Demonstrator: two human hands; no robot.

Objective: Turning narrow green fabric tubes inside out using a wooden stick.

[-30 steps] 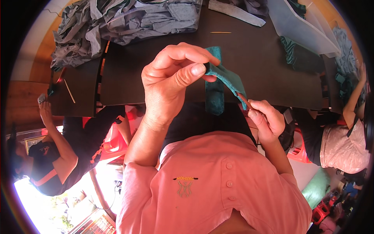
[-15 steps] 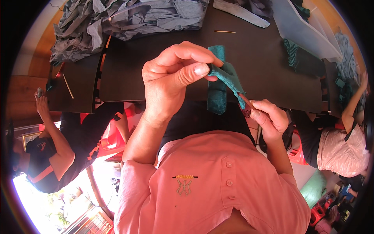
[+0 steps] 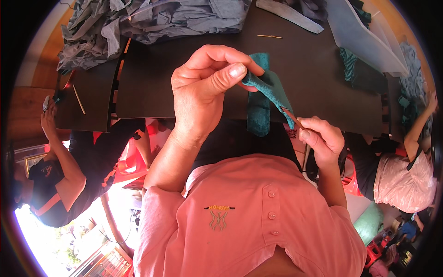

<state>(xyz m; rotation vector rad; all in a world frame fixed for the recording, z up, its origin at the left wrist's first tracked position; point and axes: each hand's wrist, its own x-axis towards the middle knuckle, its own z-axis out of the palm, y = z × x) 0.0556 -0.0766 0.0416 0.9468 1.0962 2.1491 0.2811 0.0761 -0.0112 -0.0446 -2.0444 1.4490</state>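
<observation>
My left hand (image 3: 198,94) is raised over the table's near edge, its thumb and fingers pinching the upper end of a folded teal velvet strip (image 3: 273,94). The strip slants down to the right from this pinch. Lower and to the right, my right hand (image 3: 324,139) grips a thin brown stick-like tool (image 3: 292,118) between thumb and fingers. The tool's tip meets the strip near its lower end; whether it goes inside the fold I cannot tell. Behind the strip, a second, wider teal velvet piece (image 3: 258,116) hangs over the table edge.
Grey cloth pieces (image 3: 184,21) are heaped at the back left of the dark table (image 3: 152,87). Thin sticks (image 3: 79,99) lie on it. At the back right are a translucent bin (image 3: 369,44) and a teal bundle (image 3: 362,76). People sit at both sides, a co-worker's hand (image 3: 48,115) at left.
Both hands and the teal strip shift slightly in the picture, along with the table. The right hand keeps the tool against the strip's lower end, and the left pinch stays closed.
</observation>
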